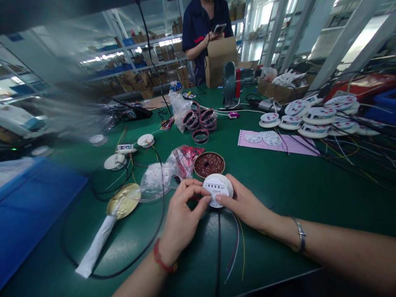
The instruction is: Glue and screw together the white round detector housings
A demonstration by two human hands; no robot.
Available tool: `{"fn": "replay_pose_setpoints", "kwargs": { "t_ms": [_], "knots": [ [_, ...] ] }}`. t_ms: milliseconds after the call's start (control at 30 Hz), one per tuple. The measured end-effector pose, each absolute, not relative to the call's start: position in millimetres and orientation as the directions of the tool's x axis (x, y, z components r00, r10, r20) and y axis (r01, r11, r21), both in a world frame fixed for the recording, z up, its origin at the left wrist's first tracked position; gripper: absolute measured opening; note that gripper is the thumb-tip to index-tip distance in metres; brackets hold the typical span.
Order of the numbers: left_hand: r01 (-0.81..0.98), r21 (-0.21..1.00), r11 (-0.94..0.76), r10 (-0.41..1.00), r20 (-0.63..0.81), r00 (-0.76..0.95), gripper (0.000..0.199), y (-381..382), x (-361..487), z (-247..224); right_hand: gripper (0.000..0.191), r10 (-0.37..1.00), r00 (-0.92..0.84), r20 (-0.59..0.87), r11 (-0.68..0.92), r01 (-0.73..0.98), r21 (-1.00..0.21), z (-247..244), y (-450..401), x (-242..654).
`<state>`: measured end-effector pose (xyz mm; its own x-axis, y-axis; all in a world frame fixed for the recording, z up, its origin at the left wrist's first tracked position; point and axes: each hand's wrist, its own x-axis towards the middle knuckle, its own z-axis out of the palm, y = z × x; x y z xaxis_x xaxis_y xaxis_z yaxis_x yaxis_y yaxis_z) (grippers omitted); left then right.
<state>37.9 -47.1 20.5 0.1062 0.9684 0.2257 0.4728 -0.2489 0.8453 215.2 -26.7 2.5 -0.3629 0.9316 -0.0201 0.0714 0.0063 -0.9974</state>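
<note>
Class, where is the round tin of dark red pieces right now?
In the head view, the round tin sits near the centre, just beyond the white dial.

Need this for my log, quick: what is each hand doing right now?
Left hand: curled, fingertips at the white dial; grip unclear.
Right hand: holding the dial, thumb on its face.

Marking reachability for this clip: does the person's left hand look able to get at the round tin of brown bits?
Probably yes: the left hand is close to the tin, though the white dial it touches sits just in front.
</note>
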Motion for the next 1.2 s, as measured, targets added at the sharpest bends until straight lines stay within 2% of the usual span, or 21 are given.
{"fn": "replay_pose_setpoints", "kwargs": {
  "t_ms": [167,400,500,567,667,733,800,833,933,1033,1100,1200],
  "knots": [
    [0.410,0.889,-0.205,0.978,0.175,0.110,0.003,-45.4,38.1,18.4,0.027,0.931,-0.366,-0.012,0.022,0.089,-0.996,3.0,-27.9,214.2],
    [0.137,0.990,0.022,0.993,-0.037,0.108,0.020,-42.1,42.5,13.6,0.022,0.919,-0.393,0.029,0.064,0.076,-0.995,-0.2,-29.6,214.2],
    [0.150,0.988,0.032,0.995,-0.045,0.085,0.023,-42.7,44.5,14.1,0.023,0.927,-0.375,0.013,0.044,0.074,-0.996,0.9,-28.2,213.7],
    [0.237,0.971,-0.038,0.998,0.027,0.051,0.021,-43.7,44.3,16.3,0.026,0.932,-0.362,-0.006,0.008,0.037,-0.999,2.0,-26.7,213.4],
    [0.472,0.838,-0.273,0.960,0.269,0.078,0.014,-45.9,40.8,20.6,0.032,0.943,-0.330,-0.043,-0.048,-0.009,-0.999,3.7,-25.1,213.3],
    [0.609,0.669,-0.426,0.896,0.407,0.180,0.027,-47.2,37.4,22.5,0.036,0.949,-0.306,-0.078,-0.091,-0.031,-0.995,4.8,-24.6,213.2],
    [0.684,0.519,-0.512,0.843,0.457,0.285,0.042,-47.9,34.1,23.4,0.040,0.950,-0.295,-0.102,-0.126,-0.063,-0.990,5.3,-24.7,212.9],
    [0.702,0.473,-0.532,0.826,0.473,0.307,0.043,-48.0,32.5,24.0,0.041,0.949,-0.295,-0.112,-0.141,-0.078,-0.987,5.2,-24.8,212.7],
    [0.738,0.433,-0.517,0.794,0.564,0.225,0.027,-46.3,25.7,28.5,0.041,0.939,-0.315,-0.138,-0.190,-0.141,-0.972,4.4,-25.3,212.5],
    [0.806,0.409,-0.427,0.763,0.642,0.079,0.022,-40.5,11.6,36.9,0.043,0.923,-0.346,-0.170,-0.252,-0.209,-0.945,4.4,-26.0,213.3],
    [0.872,0.370,-0.319,0.788,0.615,0.027,0.022,-34.6,-1.4,41.8,0.042,0.914,-0.362,-0.184,-0.278,-0.228,-0.933,5.5,-26.3,213.8],
    [0.954,0.261,-0.148,0.886,0.463,0.011,0.023,-26.1,-18.9,43.3,0.042,0.903,-0.379,-0.202,-0.303,-0.230,-0.925,7.5,-26.6,214.1]
  ]
}}
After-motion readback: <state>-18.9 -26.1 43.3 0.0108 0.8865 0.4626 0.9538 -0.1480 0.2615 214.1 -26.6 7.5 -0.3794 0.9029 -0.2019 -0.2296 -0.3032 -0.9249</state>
